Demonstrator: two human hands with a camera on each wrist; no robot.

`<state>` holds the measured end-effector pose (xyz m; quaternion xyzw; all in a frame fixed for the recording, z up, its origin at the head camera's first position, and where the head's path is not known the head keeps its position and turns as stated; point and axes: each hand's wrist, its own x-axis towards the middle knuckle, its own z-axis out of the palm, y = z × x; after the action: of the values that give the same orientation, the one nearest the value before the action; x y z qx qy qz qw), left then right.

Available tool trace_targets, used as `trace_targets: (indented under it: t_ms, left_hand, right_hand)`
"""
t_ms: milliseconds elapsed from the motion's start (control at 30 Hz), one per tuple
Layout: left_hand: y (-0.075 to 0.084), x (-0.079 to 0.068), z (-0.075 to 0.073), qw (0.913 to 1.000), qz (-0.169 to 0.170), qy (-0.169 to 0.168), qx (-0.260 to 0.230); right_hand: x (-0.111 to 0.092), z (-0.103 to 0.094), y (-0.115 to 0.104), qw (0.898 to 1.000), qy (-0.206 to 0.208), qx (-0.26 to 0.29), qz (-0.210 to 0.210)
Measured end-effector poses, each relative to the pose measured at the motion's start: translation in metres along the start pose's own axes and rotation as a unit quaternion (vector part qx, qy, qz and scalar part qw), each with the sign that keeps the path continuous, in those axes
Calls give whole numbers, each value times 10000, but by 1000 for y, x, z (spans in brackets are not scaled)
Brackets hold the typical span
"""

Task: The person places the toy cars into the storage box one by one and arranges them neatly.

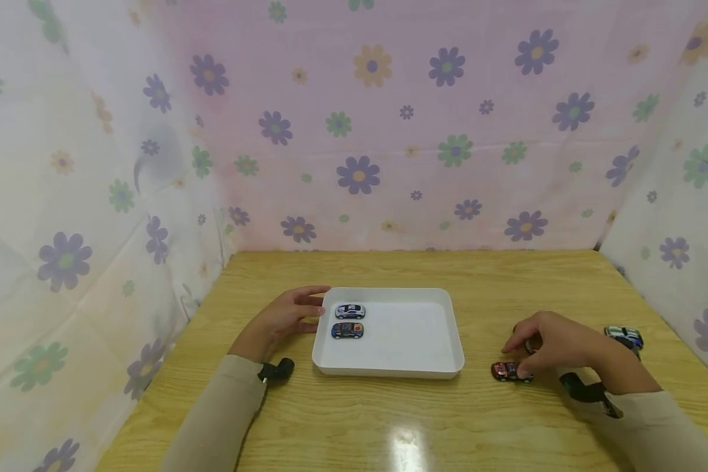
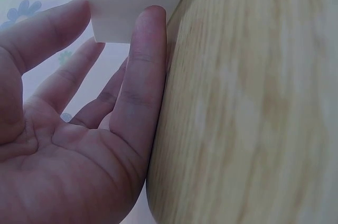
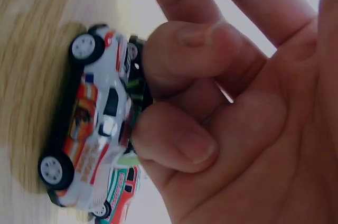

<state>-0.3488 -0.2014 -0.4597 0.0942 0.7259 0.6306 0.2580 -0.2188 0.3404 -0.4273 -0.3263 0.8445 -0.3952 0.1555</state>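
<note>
A shallow white tray [image 1: 389, 366] contains two toy cars at its left: a white-and-dark car [image 1: 350, 311] and, in front of it, a dark blue-and-orange car [image 1: 347, 330]. My left hand [image 1: 283, 318] rests at the tray's left side, its fairly straight fingers touching the outer wall. To the tray's right, a dark red-and-blue toy car [image 1: 503, 372] lies on the table. Over it reaches my right hand [image 1: 557, 344], thumb at the car's right end and index fingertip apart beyond it. In the right wrist view, two fingers are curled beside a white-and-orange toy car [image 3: 95, 123].
A white-and-green toy car [image 1: 623, 335] stands right of my right hand. The right wrist view also shows a red-and-green toy car [image 3: 122, 192], partly covered. Flowered cloth [image 1: 413, 131] bounds the wooden table [image 1: 307, 426] at the back and sides.
</note>
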Motion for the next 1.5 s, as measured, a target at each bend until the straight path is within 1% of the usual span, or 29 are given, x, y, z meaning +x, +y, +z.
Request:
trace_targets:
  t_ms: [100, 233, 400, 633, 967, 1200, 1500]
  left_hand:
    - [-1, 0, -1, 10000, 43, -10, 20]
    - [-2, 1, -2, 10000, -2, 65, -25]
    - [-3, 2, -1, 10000, -13, 51, -28]
    - [-3, 2, 0, 10000, -34, 30, 0]
    - [-4, 1, 0, 10000, 12, 91, 16]
    - [-2, 1, 1, 9999, -27, 148, 12]
    - [-3, 1, 0, 10000, -1, 89, 15]
  right_hand:
    - [-1, -2, 0, 10000, -55, -11, 68]
    - [-1, 0, 0, 9996, -97, -93, 230]
    - [1, 3, 1, 9996, -83, -215, 146]
    - [1, 4, 2, 9992, 83, -398, 7]
    - [1, 5, -1, 9961, 503, -721, -49]
    - [3, 6, 3, 9939, 514, -937, 278]
    - [6, 8, 5, 9937, 582, -957, -36]
